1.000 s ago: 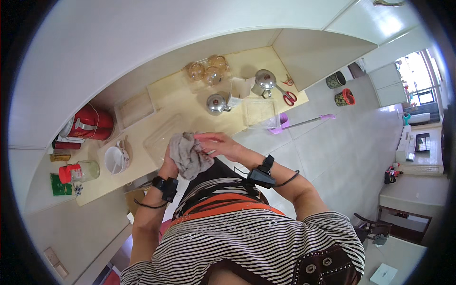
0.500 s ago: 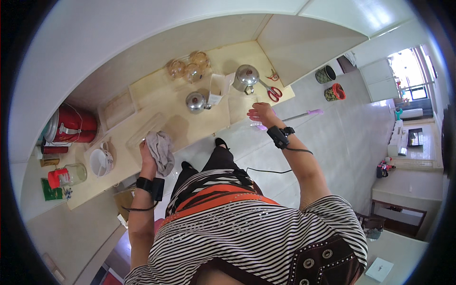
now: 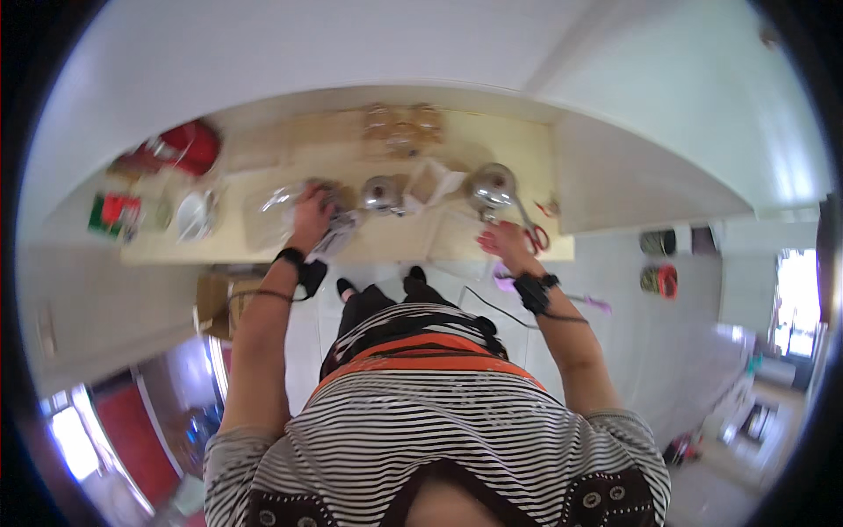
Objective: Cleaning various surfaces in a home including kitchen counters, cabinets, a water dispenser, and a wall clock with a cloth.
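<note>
My left hand [image 3: 311, 217] grips a grey cloth [image 3: 341, 230] over the pale counter, its fingers blurred by motion. Beside it lies a clear plastic piece [image 3: 274, 207], shiny and hard to make out. My right hand [image 3: 506, 242], fingers stretched out, is at the counter's front edge, just below a larger metal pot [image 3: 493, 183]. Next to its fingertips is a see-through flat piece [image 3: 458, 235]; whether they touch it is unclear. Red-handled scissors [image 3: 536, 235] lie to the right of this hand. A smaller metal pot [image 3: 381, 192] and an open white box [image 3: 432, 181] stand between my hands.
Several amber glass pieces [image 3: 402, 133] stand at the back of the counter [image 3: 329, 132]. On the left are a white mug [image 3: 194, 216], a red-lidded jar [image 3: 120, 209] and a red canister [image 3: 191, 147]. A cardboard box [image 3: 213, 303] sits below; two bins [image 3: 659, 280] stand right.
My view has turned, so the counter now runs straight across. My left hand has moved from the counter's edge inward with the cloth. My right hand stays near the larger pot.
</note>
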The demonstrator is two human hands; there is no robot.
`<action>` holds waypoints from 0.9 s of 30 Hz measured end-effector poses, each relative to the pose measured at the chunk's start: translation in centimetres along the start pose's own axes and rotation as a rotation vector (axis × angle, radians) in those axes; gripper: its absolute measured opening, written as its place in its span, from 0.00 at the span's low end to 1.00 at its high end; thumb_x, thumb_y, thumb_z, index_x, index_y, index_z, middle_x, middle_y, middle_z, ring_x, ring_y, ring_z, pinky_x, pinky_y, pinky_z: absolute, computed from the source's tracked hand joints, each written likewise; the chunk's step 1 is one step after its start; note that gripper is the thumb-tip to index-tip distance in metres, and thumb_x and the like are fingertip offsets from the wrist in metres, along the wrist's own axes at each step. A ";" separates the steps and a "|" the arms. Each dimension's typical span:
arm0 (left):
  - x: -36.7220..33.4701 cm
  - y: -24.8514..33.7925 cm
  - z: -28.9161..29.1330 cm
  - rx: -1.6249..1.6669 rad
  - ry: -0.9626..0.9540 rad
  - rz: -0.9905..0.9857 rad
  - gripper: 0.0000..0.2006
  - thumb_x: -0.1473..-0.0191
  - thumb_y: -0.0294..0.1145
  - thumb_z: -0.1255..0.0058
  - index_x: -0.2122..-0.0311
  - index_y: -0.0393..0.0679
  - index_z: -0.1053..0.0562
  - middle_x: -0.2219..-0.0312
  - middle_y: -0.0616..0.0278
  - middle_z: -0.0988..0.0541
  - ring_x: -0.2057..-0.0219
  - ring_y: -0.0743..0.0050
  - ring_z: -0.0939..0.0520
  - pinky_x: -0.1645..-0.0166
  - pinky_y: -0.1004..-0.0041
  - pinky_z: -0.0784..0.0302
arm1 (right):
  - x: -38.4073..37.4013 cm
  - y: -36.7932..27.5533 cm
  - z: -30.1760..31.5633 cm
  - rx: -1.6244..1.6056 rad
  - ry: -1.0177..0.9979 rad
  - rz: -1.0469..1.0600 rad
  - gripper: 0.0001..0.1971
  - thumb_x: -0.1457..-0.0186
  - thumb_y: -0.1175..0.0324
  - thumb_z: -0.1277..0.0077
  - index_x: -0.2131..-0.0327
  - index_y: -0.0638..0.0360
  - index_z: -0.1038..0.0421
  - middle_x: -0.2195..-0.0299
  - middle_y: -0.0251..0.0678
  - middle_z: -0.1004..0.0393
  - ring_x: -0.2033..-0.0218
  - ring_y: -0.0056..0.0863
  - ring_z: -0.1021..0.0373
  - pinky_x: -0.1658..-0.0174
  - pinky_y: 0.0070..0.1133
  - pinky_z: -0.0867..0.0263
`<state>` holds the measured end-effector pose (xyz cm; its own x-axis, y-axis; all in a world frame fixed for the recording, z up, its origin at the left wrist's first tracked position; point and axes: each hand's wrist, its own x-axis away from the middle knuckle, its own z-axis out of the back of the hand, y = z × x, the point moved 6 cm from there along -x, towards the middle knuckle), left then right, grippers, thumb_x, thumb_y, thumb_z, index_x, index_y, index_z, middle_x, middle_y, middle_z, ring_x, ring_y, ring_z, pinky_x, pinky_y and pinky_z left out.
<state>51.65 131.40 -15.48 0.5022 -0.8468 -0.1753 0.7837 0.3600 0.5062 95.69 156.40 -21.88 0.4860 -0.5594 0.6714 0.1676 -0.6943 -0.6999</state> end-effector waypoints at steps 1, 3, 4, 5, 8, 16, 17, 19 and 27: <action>-0.4 1.5 -0.3 -0.017 -0.006 -0.027 0.18 0.50 0.30 0.38 0.53 0.38 0.22 0.47 0.46 0.24 0.44 0.40 0.24 0.38 0.54 0.27 | 0.6 0.2 1.5 -0.112 -0.141 0.003 0.31 0.39 0.66 0.43 0.40 0.62 0.49 0.59 0.47 0.25 0.61 0.44 0.19 0.61 0.33 0.21; -0.1 2.8 -0.9 -0.117 -0.032 0.070 0.18 0.49 0.31 0.40 0.52 0.39 0.21 0.45 0.48 0.24 0.42 0.41 0.25 0.37 0.55 0.27 | 1.9 -0.3 2.9 0.026 -0.102 -0.058 0.26 0.39 0.64 0.43 0.43 0.62 0.43 0.58 0.47 0.23 0.60 0.43 0.19 0.61 0.32 0.22; 0.9 2.6 -0.8 -0.158 -0.021 0.119 0.19 0.49 0.32 0.41 0.51 0.40 0.22 0.43 0.49 0.25 0.41 0.42 0.26 0.37 0.55 0.28 | 2.9 -0.8 1.7 0.045 -0.159 -0.115 0.22 0.38 0.62 0.44 0.47 0.62 0.37 0.58 0.46 0.21 0.60 0.40 0.19 0.61 0.30 0.23; 1.4 3.4 -1.2 -0.205 -0.050 0.120 0.21 0.48 0.34 0.39 0.49 0.43 0.23 0.41 0.50 0.27 0.41 0.42 0.26 0.37 0.53 0.28 | 3.7 -1.2 1.0 0.214 -0.098 -0.117 0.18 0.38 0.60 0.44 0.51 0.62 0.31 0.59 0.45 0.19 0.60 0.38 0.19 0.62 0.29 0.24; 0.5 7.5 0.1 0.070 -0.189 0.142 0.26 0.46 0.39 0.38 0.42 0.51 0.26 0.34 0.53 0.33 0.39 0.40 0.28 0.36 0.46 0.30 | 5.6 -1.9 0.3 0.355 -0.150 -0.268 0.15 0.38 0.60 0.44 0.55 0.61 0.27 0.61 0.44 0.18 0.60 0.36 0.19 0.61 0.28 0.24; 7.1 -0.1 6.3 -0.288 0.180 0.295 0.26 0.42 0.46 0.41 0.39 0.57 0.28 0.35 0.51 0.34 0.39 0.43 0.29 0.42 0.40 0.29 | 8.0 -0.5 -8.7 0.490 -0.484 -0.260 0.12 0.35 0.59 0.46 0.59 0.58 0.25 0.61 0.39 0.18 0.60 0.32 0.19 0.61 0.27 0.24; 8.1 -1.5 7.8 -0.302 0.235 0.232 0.26 0.43 0.45 0.41 0.40 0.57 0.29 0.37 0.49 0.32 0.37 0.43 0.31 0.41 0.42 0.29 | 8.0 -0.4 -9.1 0.507 -0.510 -0.264 0.12 0.35 0.59 0.45 0.59 0.58 0.25 0.61 0.39 0.18 0.60 0.31 0.19 0.60 0.27 0.24; 11.7 -5.2 8.7 -0.381 0.343 0.391 0.29 0.44 0.43 0.39 0.38 0.55 0.32 0.37 0.46 0.33 0.39 0.40 0.30 0.39 0.44 0.30 | 7.5 -1.7 -10.6 0.638 -0.390 -0.163 0.16 0.35 0.56 0.45 0.58 0.60 0.25 0.63 0.39 0.18 0.65 0.30 0.19 0.66 0.24 0.24; 16.1 -6.2 9.5 -0.189 0.247 0.415 0.32 0.49 0.23 0.39 0.38 0.50 0.34 0.37 0.41 0.35 0.39 0.33 0.32 0.38 0.45 0.33 | 7.5 -10.5 -15.1 0.775 0.137 0.470 0.27 0.38 0.46 0.43 0.59 0.68 0.25 0.73 0.44 0.19 0.75 0.32 0.18 0.80 0.21 0.27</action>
<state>51.38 111.79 -13.45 0.8381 -0.5084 -0.1977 0.5412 0.7294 0.4184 84.63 152.64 -5.79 0.5519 -0.7909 0.2644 0.5309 0.0887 -0.8428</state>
